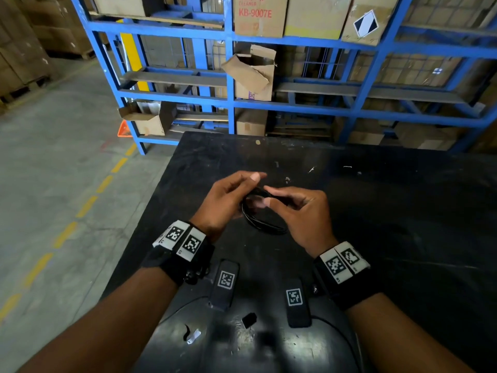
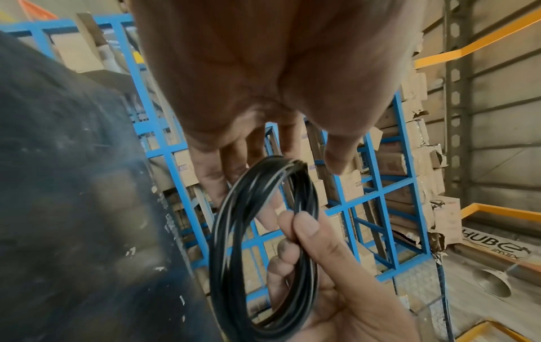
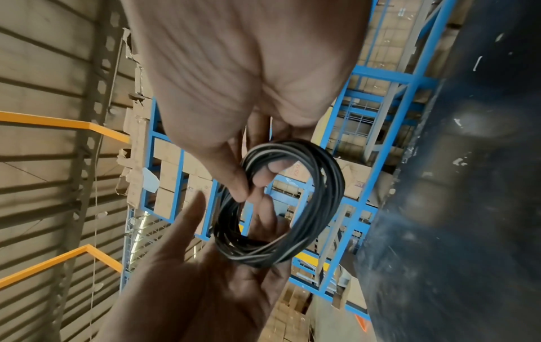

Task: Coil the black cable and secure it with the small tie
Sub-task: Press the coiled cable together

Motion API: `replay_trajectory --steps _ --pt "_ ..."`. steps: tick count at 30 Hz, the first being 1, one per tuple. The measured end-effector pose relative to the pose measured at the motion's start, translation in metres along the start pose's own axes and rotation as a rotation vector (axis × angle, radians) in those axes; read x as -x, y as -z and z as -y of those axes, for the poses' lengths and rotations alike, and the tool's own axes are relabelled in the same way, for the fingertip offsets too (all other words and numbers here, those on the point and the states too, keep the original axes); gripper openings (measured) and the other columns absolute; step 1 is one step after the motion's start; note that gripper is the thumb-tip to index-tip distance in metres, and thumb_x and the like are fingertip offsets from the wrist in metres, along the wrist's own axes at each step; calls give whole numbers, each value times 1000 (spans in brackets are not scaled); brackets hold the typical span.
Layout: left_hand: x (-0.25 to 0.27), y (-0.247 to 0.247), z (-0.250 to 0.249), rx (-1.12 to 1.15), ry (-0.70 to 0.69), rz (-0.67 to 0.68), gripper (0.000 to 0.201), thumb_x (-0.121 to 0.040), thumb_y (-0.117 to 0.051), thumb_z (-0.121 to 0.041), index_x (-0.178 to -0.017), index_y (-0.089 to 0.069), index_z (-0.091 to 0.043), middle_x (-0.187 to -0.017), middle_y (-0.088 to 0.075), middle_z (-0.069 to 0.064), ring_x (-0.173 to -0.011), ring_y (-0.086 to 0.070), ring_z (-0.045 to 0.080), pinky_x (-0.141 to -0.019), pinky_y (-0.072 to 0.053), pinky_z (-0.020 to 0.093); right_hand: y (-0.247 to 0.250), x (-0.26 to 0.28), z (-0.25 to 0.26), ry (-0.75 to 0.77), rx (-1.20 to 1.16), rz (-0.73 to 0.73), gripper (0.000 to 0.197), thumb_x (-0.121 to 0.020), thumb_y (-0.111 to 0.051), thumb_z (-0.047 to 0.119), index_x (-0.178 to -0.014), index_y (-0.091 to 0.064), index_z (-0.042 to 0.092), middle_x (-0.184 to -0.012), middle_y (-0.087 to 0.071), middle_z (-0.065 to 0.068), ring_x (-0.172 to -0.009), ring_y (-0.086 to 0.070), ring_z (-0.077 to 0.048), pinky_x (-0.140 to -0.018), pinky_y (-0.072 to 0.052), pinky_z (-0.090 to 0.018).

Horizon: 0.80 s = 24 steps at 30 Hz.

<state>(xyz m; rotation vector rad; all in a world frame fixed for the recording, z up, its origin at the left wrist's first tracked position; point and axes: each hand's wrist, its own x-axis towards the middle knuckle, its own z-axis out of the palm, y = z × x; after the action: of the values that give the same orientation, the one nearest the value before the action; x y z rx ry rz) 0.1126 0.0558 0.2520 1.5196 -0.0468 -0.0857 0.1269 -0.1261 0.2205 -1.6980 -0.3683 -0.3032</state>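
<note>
The black cable [image 1: 259,223] is wound into a small coil of several loops, held above the black table [image 1: 376,200] between both hands. In the right wrist view my right hand [image 3: 251,185] pinches one side of the coil [image 3: 316,208] between thumb and fingertip. My left hand [image 1: 250,189] lies against the coil's other side with fingers straight and thumb spread. In the left wrist view its fingers [image 2: 231,171] reach behind the top of the coil [image 2: 234,231]. I cannot make out a tie on the coil.
A small white piece [image 1: 194,336] with a black curl beside it and a small black tag [image 1: 248,319] lie near me, below two marker-tagged black strips [image 1: 226,279]. Blue racks [image 1: 228,103] with cardboard boxes stand behind the table. Concrete floor lies to the left.
</note>
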Motion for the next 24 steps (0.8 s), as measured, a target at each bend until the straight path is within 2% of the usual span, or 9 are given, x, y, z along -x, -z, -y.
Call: replay_trajectory --steps 3,5,9,11,13,16,20,24 --pt "1 -3 17 -45 6 14 30 -103 -60 -28 -113 -74 -4 -73 -64 10 -51 -53 12 -54 -46 23 3 7 -5 -75 -55 -12 23 -79 -83 0 -102 -81 5 -96 -82 -6 -83 -78 -14 -78 -63 -33" --pt "2 -3 26 -11 16 33 29 -102 -61 -24 -115 -75 -2 -69 -60 9 -51 -43 12 -53 -40 26 6 10 -7 -154 -129 -26 22 -78 -84 -2 -98 -82 8 -90 -82 -4 -74 -77 -15 -71 -60 -28" --pt "7 -2 34 42 40 34 27 -99 -64 -16 -122 -75 -6 -69 -67 6 -56 -49 10 -52 -37 21 10 15 -12 -225 -203 -58 24 -76 -84 -5 -92 -81 13 -80 -81 -1 -63 -71 -12 -67 -57 -21" --pt "8 -2 39 67 69 13 27 -99 -63 -15 -122 -74 -5 -73 -74 7 -52 -50 6 -51 -35 20 8 18 -13 -238 -208 -49 24 -75 -84 -6 -92 -81 11 -80 -79 -5 -62 -70 -11 -67 -56 -20" --pt "9 -2 45 100 103 -8 26 -98 -64 -16 -120 -75 -5 -79 -78 11 -48 -44 6 -50 -33 21 6 22 -16 -240 -194 -37 23 -75 -83 -7 -94 -80 7 -82 -78 -12 -62 -69 -11 -67 -56 -20" --pt "12 1 57 130 148 -26 24 -98 -66 -18 -117 -77 -9 -81 -78 12 -51 -35 11 -50 -31 21 6 26 -23 -238 -167 -2 24 -75 -84 -5 -96 -80 5 -83 -77 -18 -63 -69 -15 -69 -57 -24" --pt "17 7 73 141 217 -24 19 -97 -66 -15 -108 -80 -10 -81 -79 14 -45 -29 9 -48 -30 21 4 40 -36 -269 -138 56 25 -76 -84 -4 -100 -80 0 -81 -78 -13 -65 -70 -14 -72 -58 -24" --pt "29 11 98 111 290 -33 16 -96 -66 -10 -99 -81 -10 -77 -79 15 -39 -26 6 -47 -28 21 -3 64 -56 -312 -109 79 24 -75 -85 -2 -99 -80 0 -90 -80 -16 -78 -75 -17 -79 -61 -26"
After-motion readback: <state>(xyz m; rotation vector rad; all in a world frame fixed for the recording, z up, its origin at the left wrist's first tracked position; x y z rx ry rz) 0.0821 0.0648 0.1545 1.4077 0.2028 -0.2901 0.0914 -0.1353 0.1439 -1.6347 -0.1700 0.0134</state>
